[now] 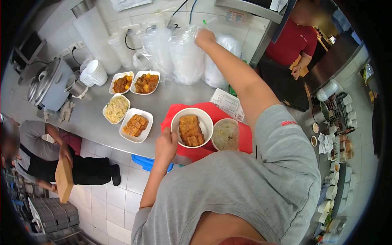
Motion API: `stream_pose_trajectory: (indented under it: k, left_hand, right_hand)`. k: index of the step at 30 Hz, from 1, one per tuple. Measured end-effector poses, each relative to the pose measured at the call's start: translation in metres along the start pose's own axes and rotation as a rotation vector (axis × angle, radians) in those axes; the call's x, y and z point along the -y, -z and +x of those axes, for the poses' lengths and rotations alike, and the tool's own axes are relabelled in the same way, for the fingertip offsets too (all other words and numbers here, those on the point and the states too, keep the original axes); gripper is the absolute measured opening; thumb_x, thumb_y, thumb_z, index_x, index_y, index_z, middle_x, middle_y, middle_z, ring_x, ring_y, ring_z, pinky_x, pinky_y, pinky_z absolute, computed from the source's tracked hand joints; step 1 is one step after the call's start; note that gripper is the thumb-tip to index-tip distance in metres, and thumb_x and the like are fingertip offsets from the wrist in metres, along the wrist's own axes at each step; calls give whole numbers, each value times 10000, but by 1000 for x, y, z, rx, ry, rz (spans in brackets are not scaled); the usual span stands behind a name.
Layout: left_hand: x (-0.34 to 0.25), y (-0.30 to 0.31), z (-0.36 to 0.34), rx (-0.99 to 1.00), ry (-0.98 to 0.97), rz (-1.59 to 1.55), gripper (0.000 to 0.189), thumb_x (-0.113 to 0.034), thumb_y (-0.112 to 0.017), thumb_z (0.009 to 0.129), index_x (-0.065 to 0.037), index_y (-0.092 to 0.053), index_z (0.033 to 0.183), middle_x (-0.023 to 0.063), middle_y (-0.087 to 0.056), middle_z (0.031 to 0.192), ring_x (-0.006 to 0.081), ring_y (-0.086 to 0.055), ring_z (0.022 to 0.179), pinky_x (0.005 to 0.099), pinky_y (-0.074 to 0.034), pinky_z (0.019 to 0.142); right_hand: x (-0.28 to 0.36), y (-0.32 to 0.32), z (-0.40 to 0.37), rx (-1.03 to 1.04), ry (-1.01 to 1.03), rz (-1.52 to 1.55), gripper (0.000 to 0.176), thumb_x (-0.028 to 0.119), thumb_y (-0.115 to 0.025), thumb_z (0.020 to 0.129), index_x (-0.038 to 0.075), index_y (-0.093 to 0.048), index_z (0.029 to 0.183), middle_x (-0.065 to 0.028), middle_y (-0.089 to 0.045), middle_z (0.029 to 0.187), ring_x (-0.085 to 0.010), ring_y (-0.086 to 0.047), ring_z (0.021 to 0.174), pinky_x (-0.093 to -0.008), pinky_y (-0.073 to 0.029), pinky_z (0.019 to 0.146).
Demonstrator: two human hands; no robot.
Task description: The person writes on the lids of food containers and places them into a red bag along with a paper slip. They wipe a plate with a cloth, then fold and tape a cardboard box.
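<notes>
My left hand [166, 146] is closed at the left rim of a round white paper bowl [176, 118] that holds a scored, golden-brown fried slab [190, 130]. Beside this bowl is a second round container [226, 134] with pale, cloudy contents. Both sit in an opened red bag [245, 136] at the counter's front edge. My right arm stretches across to the wall, where my right hand [205, 38] grips the top of a clear plastic bag [186, 53] filled with stacked clear plastic lids or tubs. Its fingertips are partly hidden by the film.
Four white dishes of food, one with fried pieces [136, 125], one with rice [116, 109], stand left on the steel counter [92, 118]. A printed slip [227, 104] lies behind the red bag. A person with a cardboard box [64, 179] is at left; another in red [292, 45] stands right.
</notes>
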State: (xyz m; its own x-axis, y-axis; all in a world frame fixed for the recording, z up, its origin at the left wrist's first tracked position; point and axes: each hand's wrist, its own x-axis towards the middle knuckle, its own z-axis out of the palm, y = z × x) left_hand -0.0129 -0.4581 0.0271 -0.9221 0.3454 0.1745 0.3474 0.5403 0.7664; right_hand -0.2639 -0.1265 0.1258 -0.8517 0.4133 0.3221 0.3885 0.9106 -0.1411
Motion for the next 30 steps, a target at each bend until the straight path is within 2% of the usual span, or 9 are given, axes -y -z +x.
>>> stream_pose_trajectory:
  k: [8, 11, 13, 16, 20, 21, 23, 27, 30]
  left_hand:
    - [-59, -17, 46, 105, -223, -58, 226, -151, -495, 826, 30, -494, 691, 250, -537, 611, 410, -561, 616, 474, -417, 548]
    - [-102, -71, 73, 241, -366, -54, 254, -179, -489, 821, 45, -523, 706, 248, -549, 629, 418, -567, 637, 474, -435, 587]
    - [-125, -122, 85, 392, -426, -111, 252, -177, -489, 812, 54, -539, 724, 254, -567, 660, 421, -573, 657, 471, -451, 621]
    - [-132, -220, 101, 580, -470, -240, 245, -174, -482, 839, 54, -534, 768, 206, -582, 677, 259, -624, 624, 362, -490, 546]
    - [-122, -314, 114, 875, -358, -261, 261, -202, -482, 851, 43, -555, 906, 165, -603, 797, 256, -626, 677, 352, -526, 595]
    - [-122, -326, 114, 953, -375, -193, 313, -249, -481, 867, 31, -547, 992, 154, -606, 874, 264, -622, 720, 357, -526, 628]
    - [-139, -335, 105, 1089, 231, -397, 391, -350, -472, 888, -4, -539, 1057, 158, -597, 1023, 310, -606, 848, 388, -508, 709]
    - [-173, -351, 98, 901, 532, -591, 602, -545, -317, 909, -46, -449, 1219, 141, -562, 1122, 295, -571, 980, 461, -432, 854]
    - [-175, -371, 84, 589, 191, -373, 594, -517, -326, 914, -8, -560, 1109, 218, -582, 1095, 374, -560, 990, 438, -413, 865]
  right_hand:
    - [-50, 112, -39, 210, 21, 492, 245, 255, -567, 672, 30, -650, 623, -93, -551, 494, -227, -519, 485, -380, -439, 504]
    - [-83, 125, -72, 231, -169, 605, 230, 211, -567, 738, -3, -649, 757, -32, -504, 541, -150, -404, 429, -309, -346, 421]
    - [-126, 140, -105, 230, -18, 598, 205, 192, -557, 787, 10, -651, 797, -12, -500, 556, -126, -417, 461, -298, -348, 434]
    - [-204, 157, -185, 65, -32, 688, 192, 184, -533, 872, 37, -656, 877, 7, -533, 621, -82, -452, 535, -265, -367, 463]
    - [-337, 68, -309, -100, -560, 893, 230, 208, -541, 864, 22, -644, 950, -68, -636, 781, -143, -562, 721, -304, -453, 678]
    - [-364, 28, -339, -203, -443, 645, 231, 220, -531, 861, 36, -646, 941, -128, -647, 829, -215, -604, 741, -348, -462, 683]
    - [-370, -14, -374, -39, -723, 579, 285, 225, -545, 859, -4, -616, 1013, -176, -635, 937, -251, -625, 770, -364, -484, 686]
    - [-340, -23, -375, -197, -749, 302, 290, 233, -507, 865, 58, -609, 1073, -233, -590, 1014, -369, -606, 843, -403, -489, 723]
    - [-320, -10, -365, -196, -711, 158, 341, 245, -489, 868, 121, -552, 1180, -224, -566, 1021, -403, -584, 856, -439, -484, 737]
